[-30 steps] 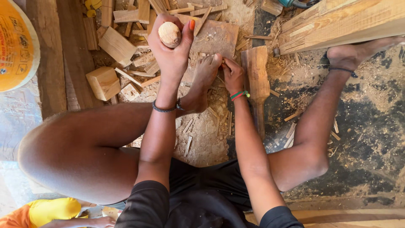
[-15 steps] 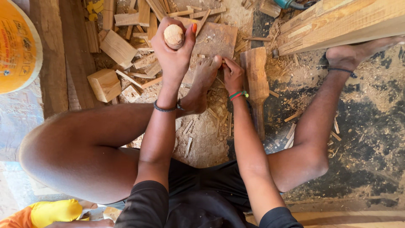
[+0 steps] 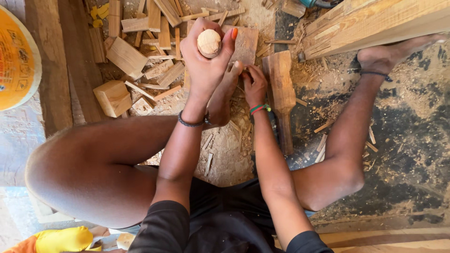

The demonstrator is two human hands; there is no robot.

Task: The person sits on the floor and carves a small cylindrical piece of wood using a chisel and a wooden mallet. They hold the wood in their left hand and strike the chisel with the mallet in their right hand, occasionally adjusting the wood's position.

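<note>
The left hand [image 3: 205,65] is clenched around a rounded, pale wooden piece [image 3: 209,42], its domed end showing above the curled fingers; an orange-painted thumbnail sits just beside it. A dark bracelet [image 3: 190,122] circles that wrist. The right hand [image 3: 255,85] reaches down beside the person's left foot [image 3: 224,96], fingers bent toward the sawdust-covered floor close to a flat wooden board [image 3: 244,44]; whether it pinches anything there cannot be told. A green and red band [image 3: 257,108] rings the right wrist.

Just right of that hand lies a wooden mallet [image 3: 280,93], its broad head up and its handle running down toward the person. The person sits on the floor with knees spread, the right foot [image 3: 391,54] resting against a long timber beam [image 3: 375,21] at the upper right. Offcut blocks [image 3: 124,56] and splinters lie scattered at the upper left, near a dark plank [image 3: 61,65]. A round yellow-orange lid [image 3: 16,51] shows at the left edge.
</note>
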